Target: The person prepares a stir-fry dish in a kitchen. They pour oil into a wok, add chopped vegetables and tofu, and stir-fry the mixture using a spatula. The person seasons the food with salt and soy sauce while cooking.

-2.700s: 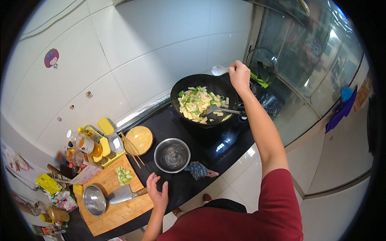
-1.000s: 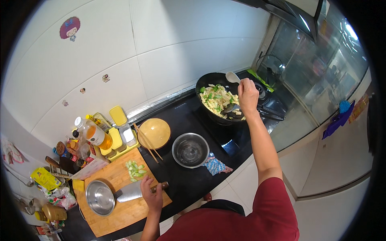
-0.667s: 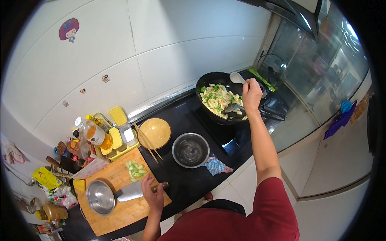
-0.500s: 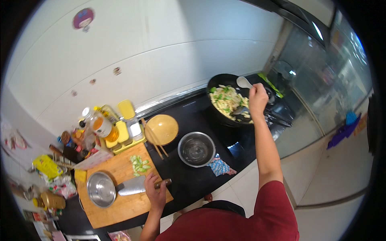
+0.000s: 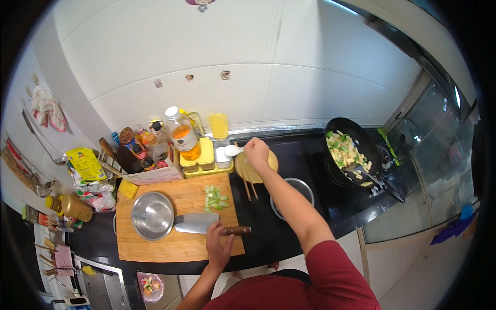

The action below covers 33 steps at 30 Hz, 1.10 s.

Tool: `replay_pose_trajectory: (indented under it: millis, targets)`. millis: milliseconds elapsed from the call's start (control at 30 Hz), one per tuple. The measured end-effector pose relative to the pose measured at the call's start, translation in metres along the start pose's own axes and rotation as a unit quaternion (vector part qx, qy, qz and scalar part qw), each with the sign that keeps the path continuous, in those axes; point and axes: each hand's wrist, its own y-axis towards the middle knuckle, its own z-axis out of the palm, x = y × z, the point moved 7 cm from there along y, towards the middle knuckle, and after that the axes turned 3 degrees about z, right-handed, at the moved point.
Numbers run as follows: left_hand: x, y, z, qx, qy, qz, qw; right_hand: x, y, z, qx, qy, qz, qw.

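My right hand [image 5: 257, 153] is closed round the handle of a white spoon [image 5: 232, 150]. The spoon's bowl is at the opened seasoning box [image 5: 223, 159], which holds something white; its yellow lid [image 5: 219, 125] stands up behind. On the wooden cutting board [image 5: 181, 253], my left hand [image 5: 219, 245] has its fingers stretched out, touching the cleaver [image 5: 196, 223] near where blade meets handle. Beyond the cleaver lie sliced green pieces [image 5: 215, 198]. At the right, a black wok [image 5: 338, 125] contains pale strips with green vegetables, and a spatula [image 5: 359, 168] rests in it.
A steel bowl [image 5: 153, 216] stands on the board. Chopsticks [image 5: 248, 187] lie across a yellow bowl [image 5: 268, 168]; my right forearm partly covers another steel bowl [image 5: 306, 187]. An oil bottle [image 5: 184, 138] and several sauce bottles [image 5: 147, 150] crowd the back left.
My right hand has moved left from above the wok to the seasoning box, carrying the white spoon. The view has swung left. My left hand remains by the cleaver.
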Motion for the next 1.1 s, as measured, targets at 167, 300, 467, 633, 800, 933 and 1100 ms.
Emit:
replay_pose_trajectory:
  millis: [167, 300, 467, 633, 800, 933, 1100]
  targets:
    - [0.021, -0.018, -0.028, -0.027, 0.04, -0.029, 0.998, 0.001, -0.008, 0.074, 0.056, -0.09, 0.114, 0.988]
    - [0.034, -0.026, -0.047, -0.046, 0.051, -0.048, 0.996, 0.014, -0.011, 0.101, 0.128, -0.197, 0.01, 0.972]
    - [0.043, -0.027, -0.054, -0.053, 0.041, -0.063, 0.996, 0.025, 0.039, 0.105, 0.05, -0.014, -0.03, 0.998]
    - [0.05, -0.026, -0.05, -0.041, 0.038, -0.06, 0.997, 0.005, 0.074, 0.128, 0.029, 0.175, 0.025, 0.984]
    - [0.051, -0.019, -0.052, -0.027, 0.046, -0.054, 0.997, 0.022, 0.04, 0.09, 0.069, 0.14, 0.02, 0.987]
    - [0.043, -0.005, -0.042, -0.014, 0.02, -0.038, 0.999, 0.022, 0.005, 0.039, 0.064, 0.112, -0.058, 0.99]
    - [0.031, 0.007, -0.024, 0.007, 0.012, -0.01, 1.0, 0.056, -0.072, -0.093, 0.025, -0.046, -0.229, 0.972]
